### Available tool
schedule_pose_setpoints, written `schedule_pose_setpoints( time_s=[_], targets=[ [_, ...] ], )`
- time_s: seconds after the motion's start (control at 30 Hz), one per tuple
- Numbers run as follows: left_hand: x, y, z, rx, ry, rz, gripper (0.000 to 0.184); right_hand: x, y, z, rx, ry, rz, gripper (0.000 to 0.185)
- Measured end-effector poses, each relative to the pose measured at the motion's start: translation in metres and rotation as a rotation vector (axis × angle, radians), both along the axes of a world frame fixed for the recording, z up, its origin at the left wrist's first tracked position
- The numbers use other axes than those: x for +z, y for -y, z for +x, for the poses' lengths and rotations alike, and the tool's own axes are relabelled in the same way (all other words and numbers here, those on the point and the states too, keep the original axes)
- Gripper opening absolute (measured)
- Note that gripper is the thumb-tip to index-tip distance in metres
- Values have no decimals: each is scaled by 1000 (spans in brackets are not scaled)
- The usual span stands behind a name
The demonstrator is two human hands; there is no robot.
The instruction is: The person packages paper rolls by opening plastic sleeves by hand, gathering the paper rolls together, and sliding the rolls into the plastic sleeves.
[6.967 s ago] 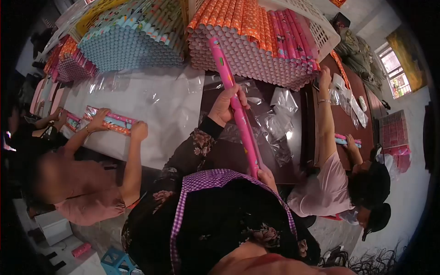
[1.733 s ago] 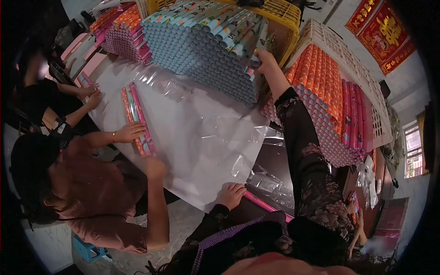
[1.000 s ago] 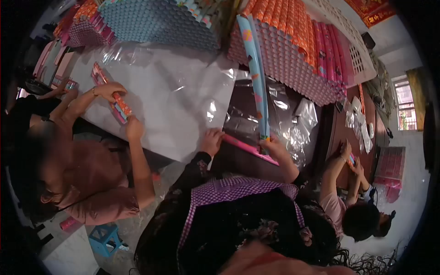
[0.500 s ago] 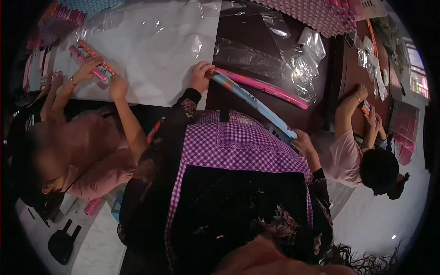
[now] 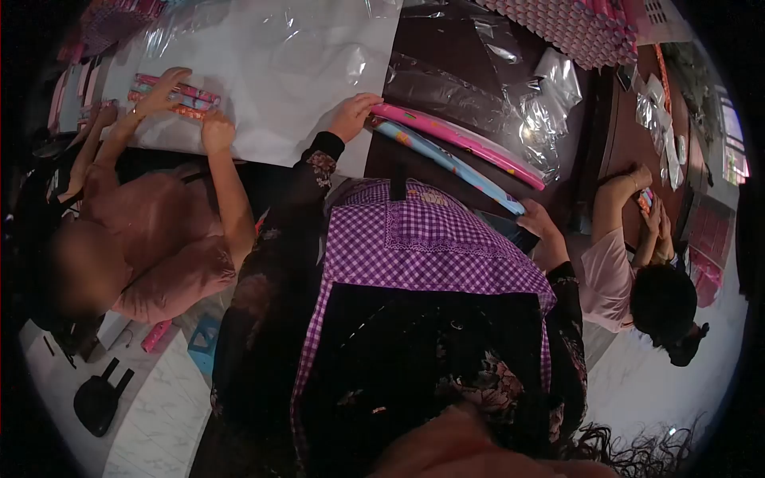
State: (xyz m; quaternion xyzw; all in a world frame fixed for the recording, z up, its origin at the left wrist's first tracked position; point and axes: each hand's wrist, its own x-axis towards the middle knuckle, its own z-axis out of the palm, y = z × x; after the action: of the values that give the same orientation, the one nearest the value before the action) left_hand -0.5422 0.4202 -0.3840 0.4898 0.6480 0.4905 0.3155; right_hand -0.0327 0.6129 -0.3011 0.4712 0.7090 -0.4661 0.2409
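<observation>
Left hand (image 5: 353,117) clasps pink roll (image 5: 458,141) | right hand (image 5: 542,221) pinches blue roll (image 5: 446,164) | two side by side already, gap toward right hand unclosed

It's dim in here, though the window (image 5: 733,143) glows pale; glare flecks plastic film (image 5: 555,78) near the right edge of the tabletop (image 5: 434,40), and shapes bow towards blackened margins.

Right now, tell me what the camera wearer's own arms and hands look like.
Both the left sleeve and right sleeve are long and black with a muted flower print; the left cuff is plain dark. The left hand and right hand are ungloved.
</observation>
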Motion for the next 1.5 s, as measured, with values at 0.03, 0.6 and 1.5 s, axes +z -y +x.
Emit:
schedule_pose_setpoints(
  time_s=[0.03,0.6,1.5],
  targets=[
    [-1,1,-3,2,1,-3,28,1,-3,-3,-59,-45,-49,46],
    [6,0,-7,-50,20,-59,32,1,2,4,-112,-143,-72,45],
    [35,-3,-4,-423,63,-269,49,-8,-17,-28,266,-10,281,42]
  ],
)
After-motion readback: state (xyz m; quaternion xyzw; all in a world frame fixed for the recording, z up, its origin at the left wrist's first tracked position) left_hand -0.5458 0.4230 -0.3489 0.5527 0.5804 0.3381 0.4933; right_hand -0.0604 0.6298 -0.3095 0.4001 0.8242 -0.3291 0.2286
